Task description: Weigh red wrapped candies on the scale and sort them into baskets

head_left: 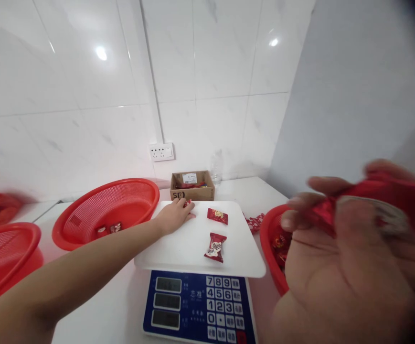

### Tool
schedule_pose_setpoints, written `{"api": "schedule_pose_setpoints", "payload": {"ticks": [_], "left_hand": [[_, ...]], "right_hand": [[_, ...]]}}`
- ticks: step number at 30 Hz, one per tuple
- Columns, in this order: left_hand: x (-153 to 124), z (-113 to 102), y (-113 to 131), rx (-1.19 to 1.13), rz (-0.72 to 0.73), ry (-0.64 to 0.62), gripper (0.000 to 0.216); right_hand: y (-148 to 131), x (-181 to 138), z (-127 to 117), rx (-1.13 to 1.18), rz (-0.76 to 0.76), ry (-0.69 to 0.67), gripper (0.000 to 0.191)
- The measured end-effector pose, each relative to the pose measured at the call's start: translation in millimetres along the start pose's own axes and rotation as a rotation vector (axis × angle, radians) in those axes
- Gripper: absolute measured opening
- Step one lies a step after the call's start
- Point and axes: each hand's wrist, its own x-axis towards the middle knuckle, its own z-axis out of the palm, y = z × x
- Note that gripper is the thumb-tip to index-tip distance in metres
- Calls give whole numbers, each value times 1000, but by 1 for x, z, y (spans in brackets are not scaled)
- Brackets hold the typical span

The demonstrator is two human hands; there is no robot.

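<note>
My left hand [175, 216] reaches over the back left of the white scale pan [178, 253], its fingers closed on a small red wrapped candy [188, 202] that they partly hide. Close to the camera at the right, my right hand [346, 267] grips a shiny red candy packet [368, 205] between thumb and fingers; motion blurs both. On the pan lie a flat red and gold packet [218, 216] and a dark red twist-ended wrapped candy [215, 247]. The blue scale panel [196, 306] faces me, its displays too dim to read.
A red basket [107, 191] with a couple of wrapped candies stands left of the scale. Another red basket [10, 234] is nearer left. Partly behind my right hand is a red basket [270, 234] of packets. An open cardboard box [193, 193] and a clear bottle [216, 167] stand behind.
</note>
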Motion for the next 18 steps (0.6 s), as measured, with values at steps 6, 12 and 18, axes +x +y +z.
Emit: {"api": "schedule_pose_setpoints", "payload": {"ticks": [6,12,18], "left_hand": [[0,-11,1,98,-6,-82,36],[-20,-35,-18,51,-99,-47,29],[-52,-59,-79,163,-342,-106,33]], "right_hand": [[16,9,-9,-268,61,-298,51],[31,14,-10,-512,-35,-533,38],[42,18,1,-711,-15,-723,34]]}}
